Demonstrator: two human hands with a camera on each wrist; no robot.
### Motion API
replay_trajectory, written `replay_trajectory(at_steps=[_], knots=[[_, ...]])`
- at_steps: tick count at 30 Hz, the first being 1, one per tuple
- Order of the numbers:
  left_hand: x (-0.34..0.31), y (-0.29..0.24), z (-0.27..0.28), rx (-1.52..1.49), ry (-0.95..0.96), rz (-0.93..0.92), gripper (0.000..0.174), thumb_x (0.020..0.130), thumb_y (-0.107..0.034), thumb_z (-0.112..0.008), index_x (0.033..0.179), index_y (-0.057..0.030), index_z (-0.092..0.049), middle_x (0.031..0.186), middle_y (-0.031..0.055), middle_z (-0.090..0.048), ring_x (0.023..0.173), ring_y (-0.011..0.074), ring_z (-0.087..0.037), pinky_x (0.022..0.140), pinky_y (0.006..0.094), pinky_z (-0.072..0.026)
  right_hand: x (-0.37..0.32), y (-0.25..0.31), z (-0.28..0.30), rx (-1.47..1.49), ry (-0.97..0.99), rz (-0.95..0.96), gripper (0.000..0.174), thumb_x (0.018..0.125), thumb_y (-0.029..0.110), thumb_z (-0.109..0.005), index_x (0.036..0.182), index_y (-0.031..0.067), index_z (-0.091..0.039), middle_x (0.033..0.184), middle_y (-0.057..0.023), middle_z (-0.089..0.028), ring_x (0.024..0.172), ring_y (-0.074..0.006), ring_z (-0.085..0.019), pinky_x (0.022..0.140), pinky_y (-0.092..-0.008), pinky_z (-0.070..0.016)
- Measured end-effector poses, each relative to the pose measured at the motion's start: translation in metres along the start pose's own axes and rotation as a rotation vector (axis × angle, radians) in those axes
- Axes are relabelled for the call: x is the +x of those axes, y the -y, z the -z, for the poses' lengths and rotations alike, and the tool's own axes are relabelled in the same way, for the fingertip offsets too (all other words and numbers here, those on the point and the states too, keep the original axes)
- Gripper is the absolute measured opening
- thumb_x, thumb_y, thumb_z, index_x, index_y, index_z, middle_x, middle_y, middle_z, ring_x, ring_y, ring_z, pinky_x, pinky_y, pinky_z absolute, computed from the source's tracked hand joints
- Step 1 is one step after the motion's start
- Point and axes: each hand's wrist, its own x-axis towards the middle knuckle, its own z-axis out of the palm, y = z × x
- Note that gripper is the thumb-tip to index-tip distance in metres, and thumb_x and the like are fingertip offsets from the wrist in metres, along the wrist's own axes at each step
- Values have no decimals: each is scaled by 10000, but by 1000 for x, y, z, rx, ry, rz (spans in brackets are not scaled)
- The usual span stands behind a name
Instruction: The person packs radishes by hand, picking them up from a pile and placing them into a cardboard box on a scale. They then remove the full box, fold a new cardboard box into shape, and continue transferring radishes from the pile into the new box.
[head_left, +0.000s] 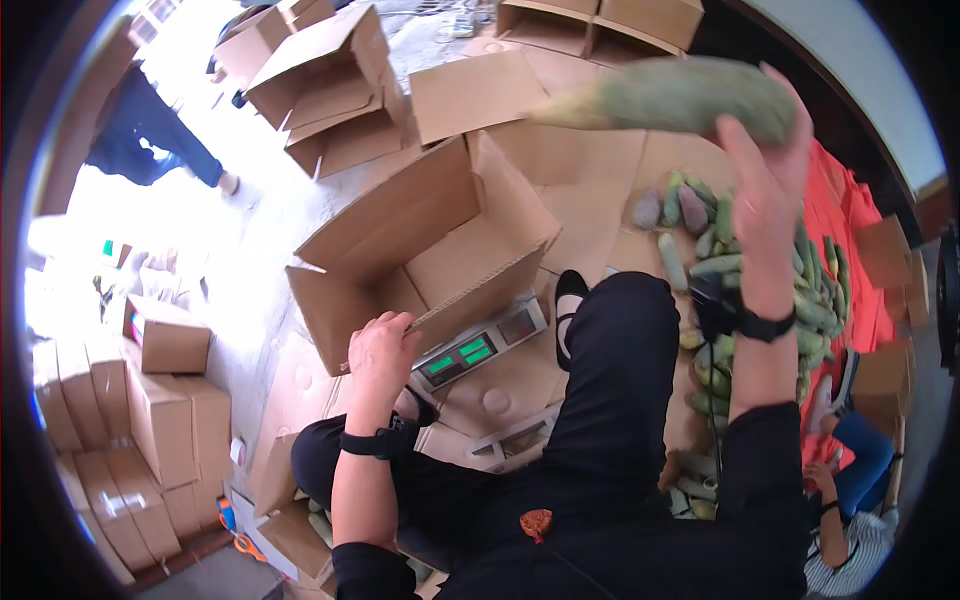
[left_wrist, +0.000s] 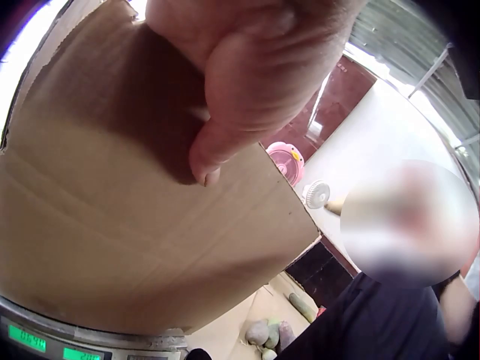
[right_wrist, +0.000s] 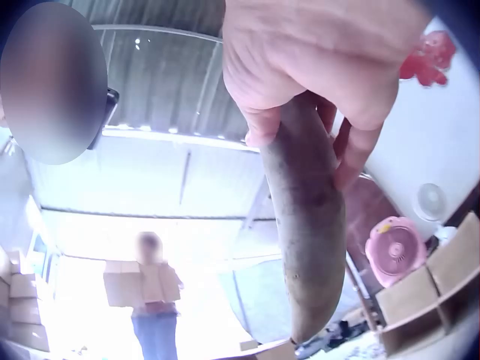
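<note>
My left hand grips the near edge of an open cardboard box, its thumb flat on the outer wall in the left wrist view. Beneath the box sits a scale with lit green displays. Raised at the upper right, my right hand holds a long greenish vegetable by its thick end, with the tapered end pointing left. In the right wrist view, thumb and fingers of the right hand pinch the top of the vegetable, which hangs down.
Many green vegetables lie to the right beside red sheeting. Empty boxes stand ahead; stacked cartons are at left. One person is at upper left, another at lower right.
</note>
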Motion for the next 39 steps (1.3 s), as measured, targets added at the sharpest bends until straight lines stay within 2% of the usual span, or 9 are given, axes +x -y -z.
replay_trajectory(at_steps=[6, 8, 10, 15, 18, 21, 27, 32, 39], knots=[[2, 3, -1, 11, 19, 1, 153, 785, -189, -628, 876, -68, -608, 852, 107, -601, 887, 325, -585, 731, 428, -453, -22, -36, -108, 222, 338, -280, 496, 707, 42, -736, 1127, 83, -476, 986, -43, -577, 901, -160, -595, 761, -281, -508], [3, 5, -4, 26, -7, -38, 171, 785, -187, -623, 888, -53, -603, 855, 124, -595, 851, 359, -584, 711, 435, -464, -57, -76, -149, -59, 317, -185, 507, 652, 88, -739, 1088, 80, -480, 1043, -116, -527, 979, -240, -547, 824, -359, -478], [3, 4, -3, 7, 3, -50, 187, 790, -178, -616, 927, -50, -615, 878, 132, -603, 854, 360, -585, 716, 428, -463, -91, -91, -178, -227, 378, -376, 511, 601, 140, -731, 1038, 83, -473, 1028, -191, -501, 992, -370, -518, 858, -414, -448], [4, -1, -1, 31, 50, -49, 205, 800, -180, -607, 948, -39, -619, 900, 139, -609, 858, 362, -585, 719, 428, -458, -137, -120, -221, -328, 449, -777, 618, 594, 102, -781, 1097, 58, -425, 1109, -207, -500, 1005, -377, -566, 845, -412, -487], [4, -4, -1, 51, 64, -26, 203, 805, -181, -599, 945, -36, -620, 906, 146, -607, 858, 367, -584, 719, 432, -456, -130, -124, -221, -527, 784, -1097, 610, 603, 37, -774, 1124, -45, -467, 1091, -225, -603, 1012, -365, -610, 808, -414, -527], [5, -2, -3, 24, 23, -29, 202, 808, -186, -595, 945, -39, -621, 917, 152, -603, 862, 372, -579, 723, 436, -454, -129, -111, -206, -775, 1186, -727, 456, 627, 93, -767, 1063, 26, -654, 1031, -171, -667, 979, -323, -641, 781, -362, -540], [6, -7, -2, 4, 157, -21, 222, 805, -188, -595, 962, -33, -621, 937, 150, -603, 874, 373, -579, 739, 430, -454, -106, -93, -189, -730, 1317, -563, 318, 670, 104, -704, 984, 62, -703, 999, -121, -687, 956, -254, -656, 777, -355, -532], [8, -5, -4, -12, 135, 5, 227, 803, -182, -605, 967, -26, -621, 926, 152, -602, 872, 367, -585, 747, 418, -457, -42, -88, -131, -596, 1149, -298, 192, 687, 240, -617, 715, 62, -684, 689, -134, -643, 670, -282, -618, 618, -425, -497], [10, -4, -5, 3, 149, 43, 214, 801, -168, -607, 960, -25, -620, 935, 149, -605, 875, 362, -589, 746, 410, -460, -49, -136, 87, -615, 555, -652, 266, 829, 221, -620, 1002, 19, -626, 872, -73, -658, 784, -163, -622, 708, -300, -499]])
